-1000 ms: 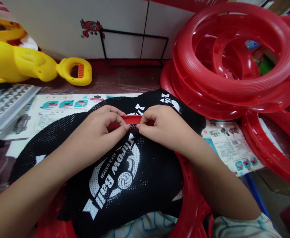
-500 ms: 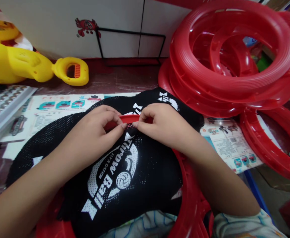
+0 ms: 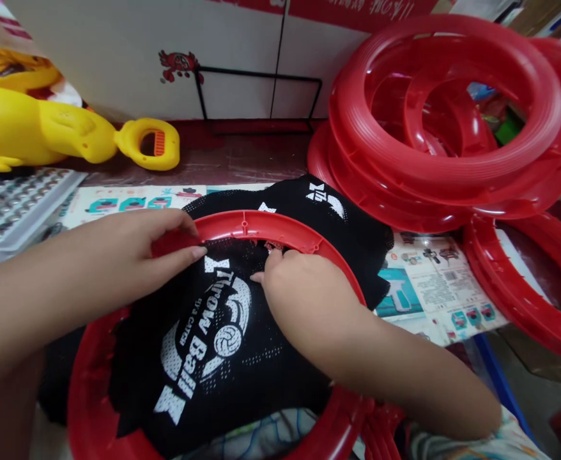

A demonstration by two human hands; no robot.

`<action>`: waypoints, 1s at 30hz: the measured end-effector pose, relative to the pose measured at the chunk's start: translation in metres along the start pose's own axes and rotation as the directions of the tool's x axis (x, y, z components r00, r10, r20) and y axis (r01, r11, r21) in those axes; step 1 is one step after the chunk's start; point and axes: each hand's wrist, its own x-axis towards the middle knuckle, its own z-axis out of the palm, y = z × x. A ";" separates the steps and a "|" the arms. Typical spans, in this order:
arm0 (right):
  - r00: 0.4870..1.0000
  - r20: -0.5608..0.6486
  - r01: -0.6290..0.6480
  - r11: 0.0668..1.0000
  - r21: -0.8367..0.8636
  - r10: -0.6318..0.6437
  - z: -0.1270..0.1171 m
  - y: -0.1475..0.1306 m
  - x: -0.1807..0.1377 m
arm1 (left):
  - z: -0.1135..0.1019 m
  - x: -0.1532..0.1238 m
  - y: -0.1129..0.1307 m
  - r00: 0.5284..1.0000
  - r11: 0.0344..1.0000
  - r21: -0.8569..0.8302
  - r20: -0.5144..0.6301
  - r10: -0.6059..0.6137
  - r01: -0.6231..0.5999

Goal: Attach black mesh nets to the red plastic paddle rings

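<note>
A black mesh cloth (image 3: 280, 332) printed with white "Throw Ball" lettering lies across a red plastic ring (image 3: 271, 223) in front of me. At the ring's upper left, my left hand (image 3: 151, 249) grips the rim, its thumb over the cloth's edge and its fingers around the outer side. My right hand (image 3: 309, 291) is closed, with bent fingers pinching the cloth by the ring's inner upper edge. Its fingertips are partly hidden. More black printed mesh (image 3: 357, 236) lies behind the ring.
Several red rings (image 3: 381, 153) are piled at the back right, and another ring (image 3: 496, 281) hangs over the edge. A yellow toy (image 3: 69, 124) and a tray of small round parts (image 3: 9, 217) are at the left. Printed sheets (image 3: 434, 281) cover the tabletop; a black wire frame (image 3: 261, 75) stands behind.
The ring's upper rim has come into view over the cloth. My left hand has moved left along it; my right hand has moved slightly right and down, inside the ring.
</note>
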 end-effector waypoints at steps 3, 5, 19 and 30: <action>0.992 -0.122 -0.015 1.000 0.007 0.016 0.006 0.002 0.003 | -0.001 -0.003 0.004 0.999 0.998 -0.041 -0.012 0.047 -0.047; 0.979 -0.203 0.019 0.997 0.069 -0.005 0.006 0.007 0.003 | 0.001 -0.003 0.011 0.990 0.986 -0.116 -0.089 0.112 -0.122; 0.921 -0.381 0.278 0.820 0.501 -0.079 0.003 0.029 0.017 | 0.018 0.013 0.007 0.987 0.860 -0.485 -0.048 0.156 -0.160; 0.852 -0.468 0.358 0.913 0.194 -0.235 0.011 0.030 0.018 | 0.022 0.016 0.008 0.996 0.871 -0.483 -0.041 0.076 -0.086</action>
